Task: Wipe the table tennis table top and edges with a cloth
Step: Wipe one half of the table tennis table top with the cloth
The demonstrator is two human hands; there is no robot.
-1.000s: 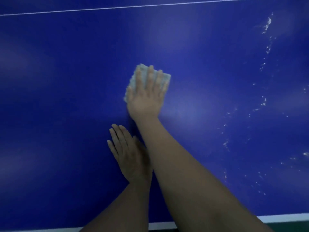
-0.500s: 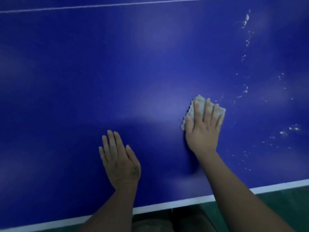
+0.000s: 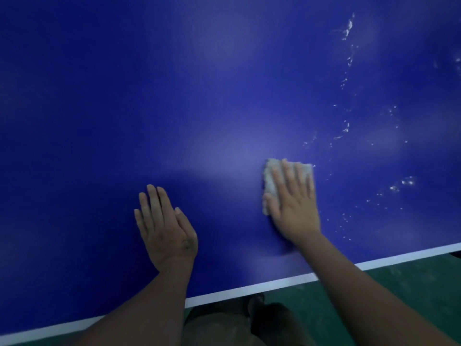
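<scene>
Blue table (image 3: 174, 96): right hand (image 3: 294, 206) spread flat pressing cloth (image 3: 270, 178); left hand (image 3: 164, 228) flat, empty.

Bench (image 3: 174, 96), blue table tennis top, white edge line (image 3: 249, 288). On it: pale cloth (image 3: 270, 181) under my right hand (image 3: 294, 208); my left hand (image 3: 164, 228), flat; white specks (image 3: 346, 128) at right.

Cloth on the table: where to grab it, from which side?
I'd pinch the cloth at its exposed left edge, coming from the left: it lies flat on the table top, and the right hand presses flat over the rest.
</scene>
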